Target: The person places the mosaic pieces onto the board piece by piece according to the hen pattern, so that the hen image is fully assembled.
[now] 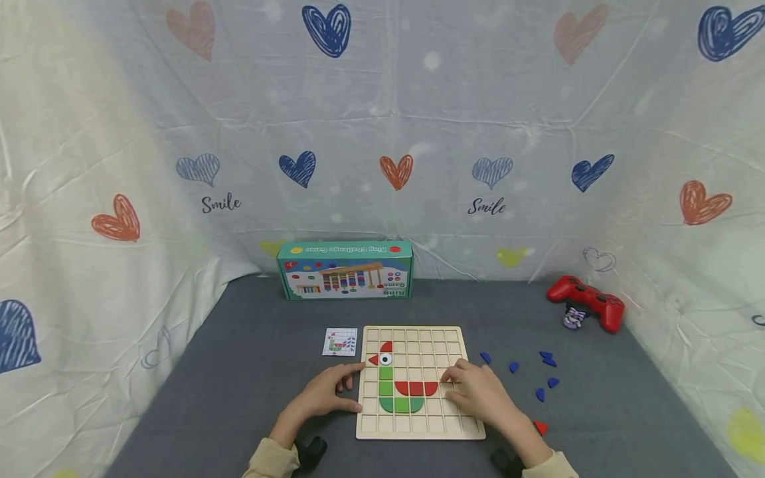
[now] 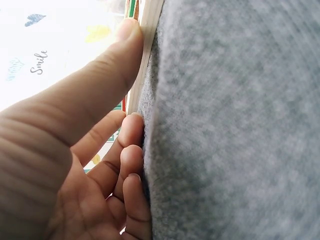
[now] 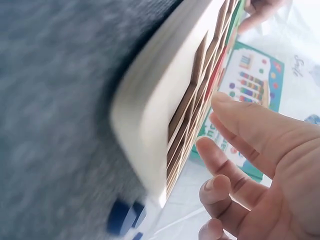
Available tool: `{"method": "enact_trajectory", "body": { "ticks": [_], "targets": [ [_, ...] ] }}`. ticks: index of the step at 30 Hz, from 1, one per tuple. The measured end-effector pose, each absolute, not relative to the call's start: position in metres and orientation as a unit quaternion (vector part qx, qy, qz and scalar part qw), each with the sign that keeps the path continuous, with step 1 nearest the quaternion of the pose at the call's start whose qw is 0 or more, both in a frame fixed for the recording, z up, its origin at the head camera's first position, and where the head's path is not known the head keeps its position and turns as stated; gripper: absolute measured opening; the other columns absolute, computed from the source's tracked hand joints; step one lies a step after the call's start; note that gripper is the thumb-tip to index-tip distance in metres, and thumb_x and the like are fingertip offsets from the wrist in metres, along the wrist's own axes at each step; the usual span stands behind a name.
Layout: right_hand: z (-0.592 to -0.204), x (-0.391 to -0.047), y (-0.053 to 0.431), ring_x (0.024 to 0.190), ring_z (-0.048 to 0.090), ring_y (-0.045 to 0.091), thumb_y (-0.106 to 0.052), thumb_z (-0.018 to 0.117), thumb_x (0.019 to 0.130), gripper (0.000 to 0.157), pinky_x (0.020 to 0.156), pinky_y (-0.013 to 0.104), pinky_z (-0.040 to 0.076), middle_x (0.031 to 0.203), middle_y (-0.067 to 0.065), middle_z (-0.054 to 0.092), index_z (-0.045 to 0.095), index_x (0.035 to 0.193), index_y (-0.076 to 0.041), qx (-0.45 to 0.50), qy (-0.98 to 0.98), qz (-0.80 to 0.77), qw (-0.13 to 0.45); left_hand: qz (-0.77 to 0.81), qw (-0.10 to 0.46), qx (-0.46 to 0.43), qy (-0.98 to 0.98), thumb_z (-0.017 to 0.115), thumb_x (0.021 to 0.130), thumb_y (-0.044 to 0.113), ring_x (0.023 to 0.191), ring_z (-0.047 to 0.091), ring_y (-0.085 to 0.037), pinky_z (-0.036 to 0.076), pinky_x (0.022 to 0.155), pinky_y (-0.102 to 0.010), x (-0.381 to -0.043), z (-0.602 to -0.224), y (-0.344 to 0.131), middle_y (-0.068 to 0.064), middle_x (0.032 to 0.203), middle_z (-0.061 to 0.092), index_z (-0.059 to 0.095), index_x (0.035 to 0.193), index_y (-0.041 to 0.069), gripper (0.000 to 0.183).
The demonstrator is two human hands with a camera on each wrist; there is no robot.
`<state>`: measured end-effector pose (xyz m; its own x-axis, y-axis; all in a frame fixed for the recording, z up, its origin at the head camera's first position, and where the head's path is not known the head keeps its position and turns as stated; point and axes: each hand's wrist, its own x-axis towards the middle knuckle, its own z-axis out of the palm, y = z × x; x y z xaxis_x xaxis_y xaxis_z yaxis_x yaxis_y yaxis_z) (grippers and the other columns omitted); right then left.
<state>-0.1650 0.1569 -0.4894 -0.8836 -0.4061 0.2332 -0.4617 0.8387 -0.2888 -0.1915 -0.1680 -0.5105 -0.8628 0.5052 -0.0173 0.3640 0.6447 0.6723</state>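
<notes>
A wooden grid board [image 1: 430, 345] lies on the grey cloth. Set in its cells are a white eye tile [image 1: 386, 359], red pieces [image 1: 416, 388] and green pieces [image 1: 386, 388] that form a bird-like figure. My left hand [image 1: 325, 388] touches the board's left edge; in the left wrist view its thumb [image 2: 112, 65] rests against the side of the board. Over the right part of the board is my right hand [image 1: 478, 392], its fingers loosely bent beside the red row. The right wrist view shows no piece between its thumb [image 3: 245, 112] and fingers.
A small pattern card [image 1: 340, 342] lies left of the board. Several blue pieces [image 1: 553, 382] and a red triangle [image 1: 540, 427] are scattered to the right. A game box [image 1: 346, 272] stands at the back, and a red game controller [image 1: 586, 299] lies at the back right.
</notes>
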Motion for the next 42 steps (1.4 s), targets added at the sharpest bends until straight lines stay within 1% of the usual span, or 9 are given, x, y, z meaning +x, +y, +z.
{"method": "enact_trajectory", "body": {
  "ticks": [7,10,14,24,29,30,33,37,42],
  "targets": [
    [-0.488,-0.157,0.175,0.063,0.041,0.002,-0.018,0.075,0.074,0.019,0.061,0.025,0.03,0.081,-0.009,0.054,0.069,0.091,-0.022,0.224,-0.953,0.186,0.079,0.35,0.103,0.241,0.899,0.081,0.069,0.035,0.069,0.039,-0.01,0.032,0.061,-0.025,-0.191,-0.51,-0.168,0.001,0.085,0.048,0.05,0.134,0.009,0.076],
    [-0.489,-0.153,0.184,0.065,0.046,0.003,-0.019,0.076,0.074,0.018,0.061,0.024,0.03,0.08,-0.011,0.053,0.069,0.09,-0.023,0.219,-0.953,0.191,0.081,0.351,0.104,0.24,0.899,0.081,0.069,0.034,0.069,0.039,-0.01,0.032,0.061,-0.025,-0.191,-0.51,-0.168,0.001,0.084,0.048,0.05,0.134,0.009,0.076],
    [-0.491,-0.15,0.197,0.073,0.055,0.007,-0.021,0.077,0.073,0.019,0.065,0.028,0.034,0.083,-0.012,0.055,0.068,0.089,-0.024,0.202,-0.958,0.19,0.076,0.351,0.104,0.24,0.899,0.081,0.068,0.034,0.069,0.04,-0.011,0.032,0.061,-0.025,-0.191,-0.509,-0.168,0.0,0.084,0.048,0.05,0.134,0.009,0.076],
    [-0.485,-0.142,0.236,0.077,0.057,0.002,-0.027,0.076,0.073,0.021,0.066,0.028,0.036,0.087,-0.017,0.057,0.068,0.093,-0.028,0.182,-0.966,0.176,0.045,0.353,0.107,0.243,0.897,0.081,0.069,0.033,0.069,0.04,-0.013,0.032,0.06,-0.025,-0.191,-0.507,-0.167,0.0,0.084,0.048,0.049,0.134,0.008,0.076],
    [-0.481,-0.138,0.253,0.078,0.059,0.003,-0.027,0.076,0.074,0.021,0.066,0.029,0.037,0.087,-0.016,0.059,0.069,0.094,-0.028,0.173,-0.969,0.172,0.036,0.352,0.106,0.242,0.898,0.081,0.069,0.034,0.069,0.04,-0.014,0.031,0.06,-0.026,-0.191,-0.508,-0.167,0.0,0.084,0.048,0.049,0.134,0.009,0.076],
    [-0.481,-0.137,0.255,0.078,0.058,0.003,-0.027,0.076,0.074,0.021,0.065,0.029,0.036,0.087,-0.016,0.059,0.069,0.094,-0.028,0.169,-0.97,0.173,0.03,0.351,0.106,0.241,0.898,0.081,0.069,0.034,0.069,0.04,-0.014,0.031,0.06,-0.026,-0.191,-0.508,-0.167,0.0,0.084,0.048,0.049,0.134,0.009,0.076],
    [-0.48,-0.133,0.264,0.075,0.057,0.002,-0.027,0.075,0.074,0.021,0.064,0.027,0.04,0.086,-0.015,0.058,0.069,0.094,-0.027,0.166,-0.97,0.176,0.014,0.35,0.105,0.242,0.899,0.081,0.069,0.034,0.069,0.04,-0.013,0.031,0.06,-0.026,-0.191,-0.509,-0.167,0.0,0.084,0.048,0.049,0.134,0.009,0.076],
    [-0.48,-0.127,0.276,0.071,0.052,0.0,-0.029,0.075,0.075,0.024,0.059,0.025,0.042,0.086,-0.013,0.057,0.069,0.097,-0.024,0.191,-0.963,0.19,-0.002,0.349,0.104,0.242,0.899,0.081,0.069,0.034,0.069,0.041,-0.013,0.031,0.06,-0.025,-0.192,-0.509,-0.168,0.001,0.084,0.048,0.049,0.134,0.009,0.076],
    [-0.479,-0.121,0.291,0.065,0.044,-0.002,-0.034,0.074,0.074,0.029,0.055,0.023,0.036,0.084,-0.012,0.054,0.069,0.099,-0.021,0.201,-0.957,0.204,-0.048,0.346,0.103,0.243,0.9,0.081,0.069,0.035,0.069,0.041,-0.012,0.032,0.06,-0.025,-0.192,-0.509,-0.168,0.001,0.084,0.048,0.05,0.133,0.01,0.075]
  ]
}}
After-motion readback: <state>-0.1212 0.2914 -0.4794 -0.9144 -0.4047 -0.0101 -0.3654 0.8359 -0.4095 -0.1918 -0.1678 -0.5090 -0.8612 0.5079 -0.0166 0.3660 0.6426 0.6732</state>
